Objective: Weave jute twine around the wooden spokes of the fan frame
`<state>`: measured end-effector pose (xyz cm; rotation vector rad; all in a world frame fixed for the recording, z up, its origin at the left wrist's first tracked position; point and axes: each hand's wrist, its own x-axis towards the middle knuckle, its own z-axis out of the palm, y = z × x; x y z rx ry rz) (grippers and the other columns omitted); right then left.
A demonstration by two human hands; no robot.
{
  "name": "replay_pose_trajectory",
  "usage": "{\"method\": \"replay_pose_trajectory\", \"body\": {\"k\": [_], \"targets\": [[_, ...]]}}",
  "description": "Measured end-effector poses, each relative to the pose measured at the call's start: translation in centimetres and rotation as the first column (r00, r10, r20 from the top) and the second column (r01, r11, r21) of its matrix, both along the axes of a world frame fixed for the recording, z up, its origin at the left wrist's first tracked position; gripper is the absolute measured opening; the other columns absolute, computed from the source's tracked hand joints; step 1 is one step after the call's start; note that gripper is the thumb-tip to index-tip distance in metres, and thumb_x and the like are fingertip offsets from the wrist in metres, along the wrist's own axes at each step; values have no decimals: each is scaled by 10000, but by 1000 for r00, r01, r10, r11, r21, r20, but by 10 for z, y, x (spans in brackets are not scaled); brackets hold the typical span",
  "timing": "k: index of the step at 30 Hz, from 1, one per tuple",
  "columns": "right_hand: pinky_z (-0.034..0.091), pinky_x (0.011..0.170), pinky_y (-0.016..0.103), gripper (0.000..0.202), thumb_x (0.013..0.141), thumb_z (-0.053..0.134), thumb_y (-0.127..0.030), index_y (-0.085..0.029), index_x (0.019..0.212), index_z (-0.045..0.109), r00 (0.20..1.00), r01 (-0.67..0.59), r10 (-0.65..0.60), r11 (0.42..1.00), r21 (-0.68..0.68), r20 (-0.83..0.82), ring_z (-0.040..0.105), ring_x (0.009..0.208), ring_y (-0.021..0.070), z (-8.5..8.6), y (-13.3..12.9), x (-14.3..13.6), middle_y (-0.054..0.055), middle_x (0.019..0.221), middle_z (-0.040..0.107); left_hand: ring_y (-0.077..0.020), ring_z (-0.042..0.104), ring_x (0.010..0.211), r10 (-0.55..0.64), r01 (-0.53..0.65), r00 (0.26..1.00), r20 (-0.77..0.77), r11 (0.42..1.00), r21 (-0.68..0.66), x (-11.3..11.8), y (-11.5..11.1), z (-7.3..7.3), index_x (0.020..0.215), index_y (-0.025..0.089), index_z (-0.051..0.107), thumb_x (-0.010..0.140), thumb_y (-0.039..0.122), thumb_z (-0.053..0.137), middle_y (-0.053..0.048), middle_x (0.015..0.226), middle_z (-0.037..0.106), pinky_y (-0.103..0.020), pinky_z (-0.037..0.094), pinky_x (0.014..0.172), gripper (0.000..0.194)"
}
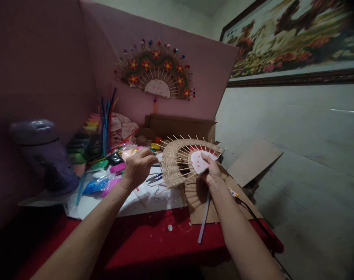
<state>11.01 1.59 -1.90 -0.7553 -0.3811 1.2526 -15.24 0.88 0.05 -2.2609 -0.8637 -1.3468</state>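
My right hand (212, 171) grips a half-round fan by its white, orange-spotted centre, thumb on top. The fan has a woven twine band (172, 165) threaded over thin wooden sticks, whose bare tips poke out past the outer edge. At the fan's left edge, my left hand (139, 165) is closed in a pinch beside the stick tips. Whatever those fingers hold, if anything, is too small to make out. Below the fan, dark-handled scissors (155, 178) lie on a white sheet (162, 200), partly hidden.
A decorated fan (156, 72) with felt-like flowers hangs on a pink board (206, 66). Left stand a purple bottle (45, 155) and pipe cleaners (107, 120); coloured clay packets (98, 186) lie nearby. Right are cardboard (200, 210), a glue stick (204, 221) and a black cord (252, 212).
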Motion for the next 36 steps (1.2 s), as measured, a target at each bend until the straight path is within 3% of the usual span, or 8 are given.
{"method": "replay_pose_trajectory", "body": {"k": [19, 33, 36], "targets": [[564, 604, 297, 84, 688, 611, -94, -127, 766, 604, 1000, -25, 25, 1000, -4, 15, 656, 576, 164, -1, 2, 0, 47, 660, 697, -148, 511, 740, 70, -73, 992, -101, 997, -20, 2, -1, -2, 707, 178, 647, 822, 226, 508, -35, 735, 599, -254, 395, 645, 187], [567, 592, 296, 87, 675, 611, -89, -123, 756, 612, 999, 30, -28, 999, -41, 40, 654, 566, 160, 0, 1, -2, 46, 657, 699, -155, 613, 686, 158, -192, 976, -153, 952, -240, -1, -1, -6, 759, 207, 683, 800, 250, 520, -26, 711, 687, -257, 395, 622, 174], [567, 605, 296, 119, 657, 629, -97, -133, 770, 616, 999, 33, -33, 999, 1, 38, 658, 590, 160, 0, 0, -3, 37, 677, 702, -161, 613, 668, 184, -226, 967, -176, 940, -257, 2, -4, -4, 728, 203, 679, 788, 248, 520, -24, 696, 683, -260, 381, 600, 176]]}}
